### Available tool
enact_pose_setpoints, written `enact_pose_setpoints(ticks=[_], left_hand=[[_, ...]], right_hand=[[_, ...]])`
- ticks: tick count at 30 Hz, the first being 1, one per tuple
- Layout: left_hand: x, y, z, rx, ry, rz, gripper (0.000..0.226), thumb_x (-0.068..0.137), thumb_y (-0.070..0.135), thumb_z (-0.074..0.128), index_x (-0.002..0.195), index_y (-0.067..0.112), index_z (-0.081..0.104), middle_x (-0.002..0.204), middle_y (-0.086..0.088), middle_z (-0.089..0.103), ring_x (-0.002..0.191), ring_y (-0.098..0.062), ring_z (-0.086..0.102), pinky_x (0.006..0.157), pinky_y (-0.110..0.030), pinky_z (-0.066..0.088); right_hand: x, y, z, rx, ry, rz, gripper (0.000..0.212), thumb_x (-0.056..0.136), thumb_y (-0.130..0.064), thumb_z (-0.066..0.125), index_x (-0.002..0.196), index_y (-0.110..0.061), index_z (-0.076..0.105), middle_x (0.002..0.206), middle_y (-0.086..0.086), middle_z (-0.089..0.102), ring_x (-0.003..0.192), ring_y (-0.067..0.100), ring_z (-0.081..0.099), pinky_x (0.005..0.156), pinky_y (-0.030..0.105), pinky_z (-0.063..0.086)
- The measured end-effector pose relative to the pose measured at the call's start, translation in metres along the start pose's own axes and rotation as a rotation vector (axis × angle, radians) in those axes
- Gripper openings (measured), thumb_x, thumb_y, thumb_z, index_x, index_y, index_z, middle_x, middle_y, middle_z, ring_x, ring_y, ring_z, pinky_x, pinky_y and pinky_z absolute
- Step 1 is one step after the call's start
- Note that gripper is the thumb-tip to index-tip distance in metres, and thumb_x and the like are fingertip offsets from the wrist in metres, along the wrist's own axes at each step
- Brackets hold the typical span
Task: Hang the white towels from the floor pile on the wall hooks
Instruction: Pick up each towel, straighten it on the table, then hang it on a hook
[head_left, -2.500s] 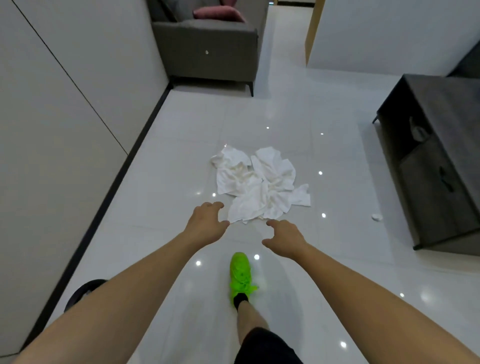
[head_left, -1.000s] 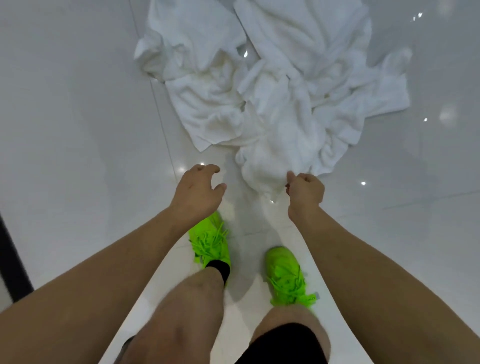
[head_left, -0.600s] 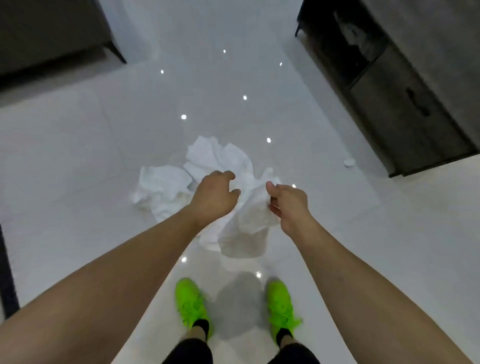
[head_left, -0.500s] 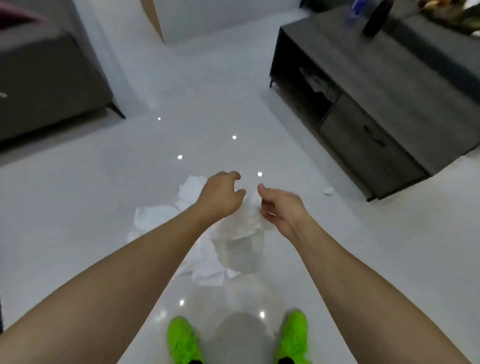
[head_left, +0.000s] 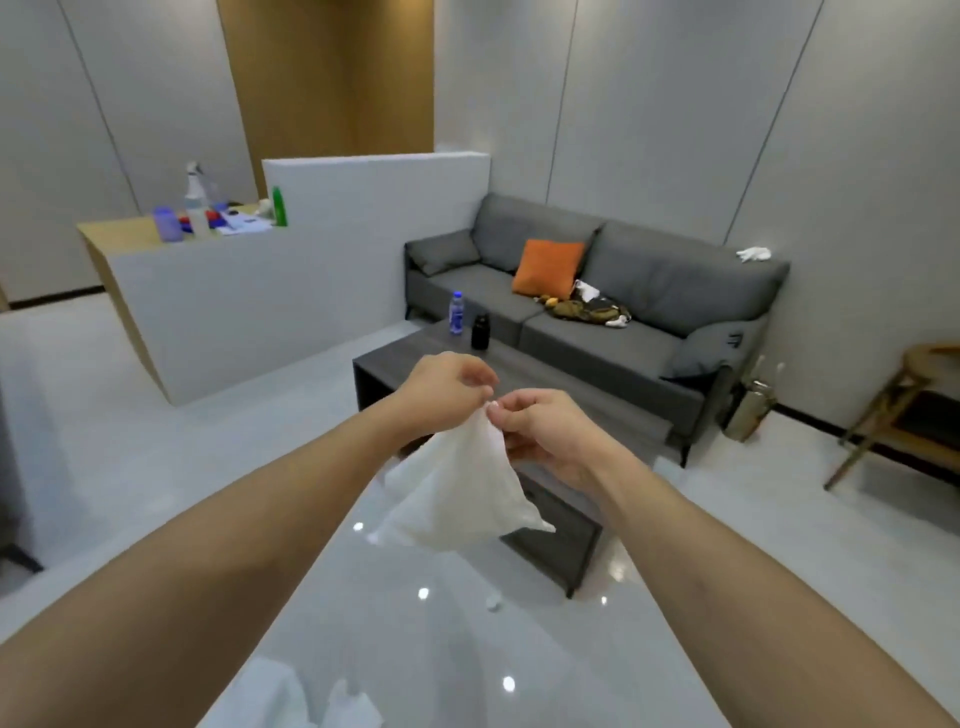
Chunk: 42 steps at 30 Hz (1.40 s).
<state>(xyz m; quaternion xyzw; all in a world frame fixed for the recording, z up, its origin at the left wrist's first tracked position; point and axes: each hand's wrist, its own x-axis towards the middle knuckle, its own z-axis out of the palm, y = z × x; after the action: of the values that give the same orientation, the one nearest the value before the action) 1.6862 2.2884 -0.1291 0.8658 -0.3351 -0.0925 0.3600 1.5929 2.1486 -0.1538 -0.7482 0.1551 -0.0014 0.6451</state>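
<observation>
A white towel (head_left: 457, 499) hangs in the air in front of the person, above the glossy pale floor (head_left: 675, 623) and in front of the near end of the dark coffee table (head_left: 545, 545). Its long axis runs roughly top to bottom: it is gathered to a narrow point at the top and fans downward into a loose triangle, with one lower corner pointing down-left and the other down-right. The cloth looks soft, thin and slightly crumpled, with blurred edges. The left hand (head_left: 441, 389) and right hand (head_left: 545, 431) meet at that top point, almost touching, each with fingers curled and pinching the gathered edge between thumb and fingertips; exactly how much cloth each hand has is hard to make out. At the bottom edge of the view, more white towels (head_left: 311, 696) lie crumpled on the floor, cut off by the frame and partly hidden behind the left forearm. A small white scrap (head_left: 492, 603) sits on the floor near the table's near corner. On the table's far end stand a clear water bottle (head_left: 456, 312) and a black container (head_left: 479, 331). Behind it is a grey fabric sofa (head_left: 623, 322) with a square orange cushion (head_left: 548, 267).
</observation>
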Motion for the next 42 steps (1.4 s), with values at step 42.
enact_pose_setpoints(ticks=[42], left_hand=[[0.655, 0.314, 0.244, -0.202, -0.038, 0.323, 0.022, 0.08, 0.021, 0.074, 0.092, 0.038, 0.066, 0.086, 0.015, 0.069, 0.081, 0.001, 0.064, 0.068, -0.018, 0.051]], right_hand=[[0.344, -0.1, -0.658, -0.215, 0.487, -0.347, 0.02, 0.076, -0.013, 0.079, 0.085, 0.002, 0.069, 0.073, 0.008, 0.061, 0.067, 0.017, 0.059, 0.062, 0.028, 0.049]])
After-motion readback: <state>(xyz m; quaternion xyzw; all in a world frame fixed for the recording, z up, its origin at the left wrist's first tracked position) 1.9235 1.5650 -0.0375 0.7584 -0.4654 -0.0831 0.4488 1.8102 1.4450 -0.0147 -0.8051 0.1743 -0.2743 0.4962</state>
